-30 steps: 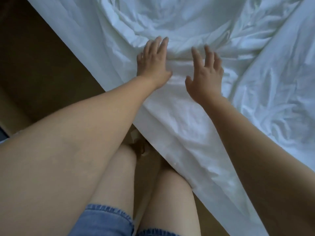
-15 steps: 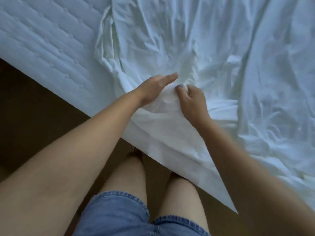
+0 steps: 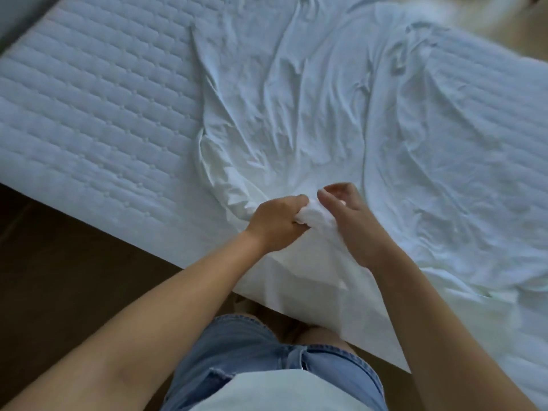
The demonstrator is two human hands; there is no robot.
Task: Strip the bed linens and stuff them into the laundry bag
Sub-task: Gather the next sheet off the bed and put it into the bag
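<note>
The sheet [image 3: 296,99] lies rumpled across the mattress [image 3: 98,108], its creases fanning from the far side down to a wad at the near edge. Your left hand [image 3: 275,223] grips that wad. Your right hand [image 3: 350,223] touches it, fingers half curled; I cannot tell whether it has hold.

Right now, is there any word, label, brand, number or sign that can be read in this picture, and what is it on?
None: no word, number, brand or sign shows.
The sheet, the mattress and the denim shorts carry no visible tag or print. The bunch of sheet gripped in the left hand shows no label either.
</note>
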